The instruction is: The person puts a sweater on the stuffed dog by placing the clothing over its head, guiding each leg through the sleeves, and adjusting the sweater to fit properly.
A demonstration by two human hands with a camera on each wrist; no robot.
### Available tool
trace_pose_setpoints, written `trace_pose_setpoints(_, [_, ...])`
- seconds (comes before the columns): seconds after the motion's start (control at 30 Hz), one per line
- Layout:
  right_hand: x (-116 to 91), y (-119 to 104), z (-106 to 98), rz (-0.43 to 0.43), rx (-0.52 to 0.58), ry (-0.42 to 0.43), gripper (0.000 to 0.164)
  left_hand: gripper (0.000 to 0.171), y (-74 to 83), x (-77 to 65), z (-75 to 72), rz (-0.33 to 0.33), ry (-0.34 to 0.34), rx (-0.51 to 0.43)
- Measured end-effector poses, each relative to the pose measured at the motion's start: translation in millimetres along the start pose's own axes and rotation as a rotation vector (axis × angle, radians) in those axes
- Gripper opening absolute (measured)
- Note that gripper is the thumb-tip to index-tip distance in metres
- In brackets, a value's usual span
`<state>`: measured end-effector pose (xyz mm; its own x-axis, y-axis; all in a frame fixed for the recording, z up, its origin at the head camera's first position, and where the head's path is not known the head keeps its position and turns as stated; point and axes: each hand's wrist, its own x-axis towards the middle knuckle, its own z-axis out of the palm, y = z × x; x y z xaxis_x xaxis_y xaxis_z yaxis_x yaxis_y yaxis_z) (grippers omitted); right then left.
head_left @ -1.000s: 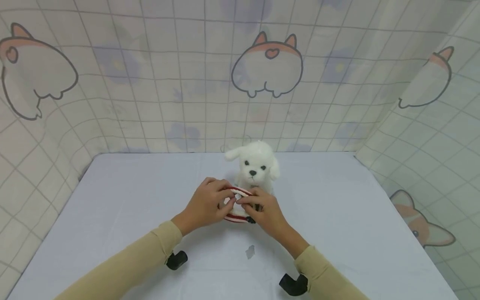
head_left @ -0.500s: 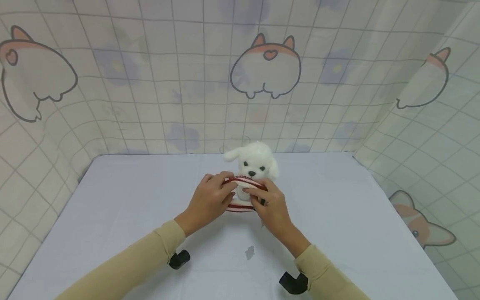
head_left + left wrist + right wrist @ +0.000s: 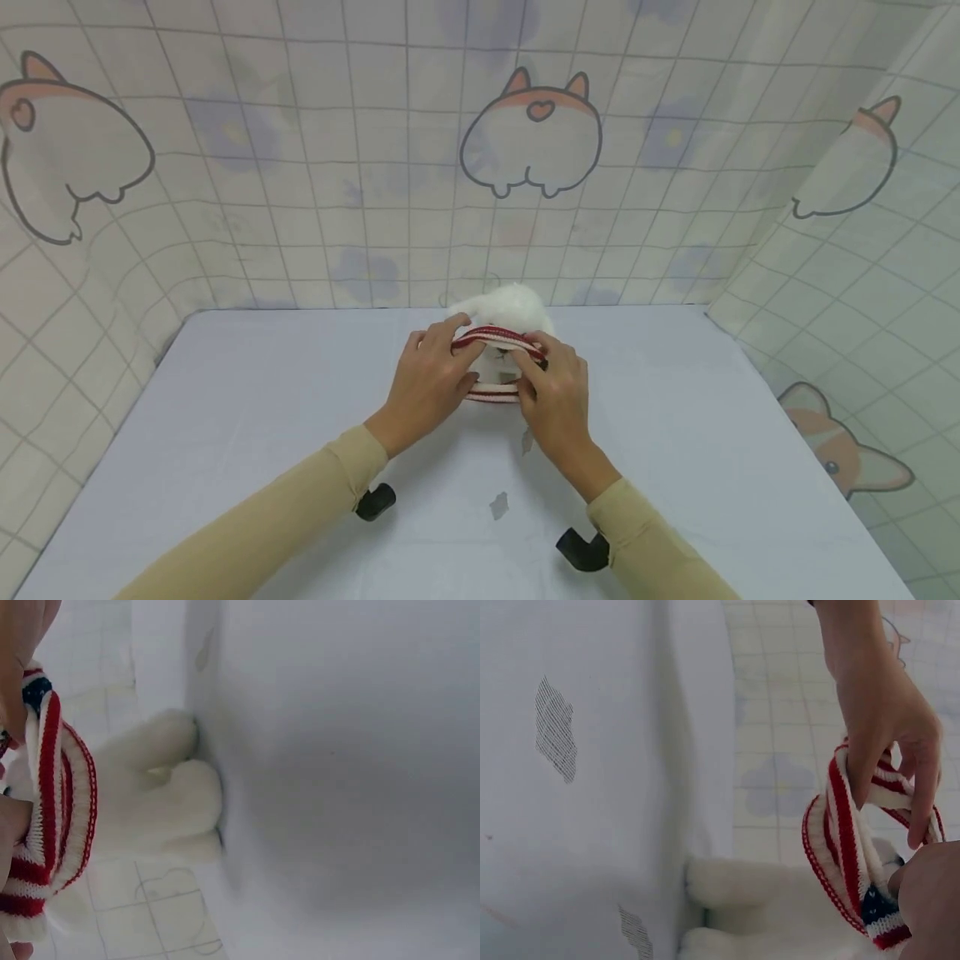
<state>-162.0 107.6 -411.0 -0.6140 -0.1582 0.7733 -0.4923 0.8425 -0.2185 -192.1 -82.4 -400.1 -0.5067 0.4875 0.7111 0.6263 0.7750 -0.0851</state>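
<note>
A small knitted sweater (image 3: 498,336), striped red and white with a navy star patch (image 3: 879,904), is stretched into an open ring in front of a white plush dog (image 3: 513,305). My left hand (image 3: 429,371) grips one side of the ring, thumb and fingers around the knit. On the other side, my right hand (image 3: 558,396) pinches the edge near the patch. The ring stands before the dog's face, hiding much of it in the head view. Seen from the left wrist, the plush dog's legs (image 3: 184,806) rest on the table below the sweater.
The white table (image 3: 262,400) has small grey patches (image 3: 499,505) on its surface near my right forearm. A tiled curtain (image 3: 360,167) with cartoon corgis closes off the back and both sides. Black pieces (image 3: 375,502) hang under both wrists.
Both hands have moved forward and up with the sweater, from in front of the dog's body to its face. The opening has been pulled wider. The dog has stayed in place.
</note>
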Motion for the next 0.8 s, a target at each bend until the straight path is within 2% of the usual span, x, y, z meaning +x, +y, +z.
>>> trace_pose_setpoints(0.2, [5.6,6.0,0.9,0.003,-0.068,-0.008,0.027,0.043,-4.5,6.1,5.3,-0.017,-0.024,0.052])
trace_pose_setpoints(0.4, [7.7,10.5,1.0,-0.004,-0.033,-0.005,0.026,0.042,-6.9,10.6,11.4,-0.001,-0.024,0.062])
trace_pose_setpoints(0.8, [13.4,16.6,-2.2,0.03,-0.018,-0.086,0.035,0.034,-10.3,20.3,22.9,-0.008,-0.04,0.031])
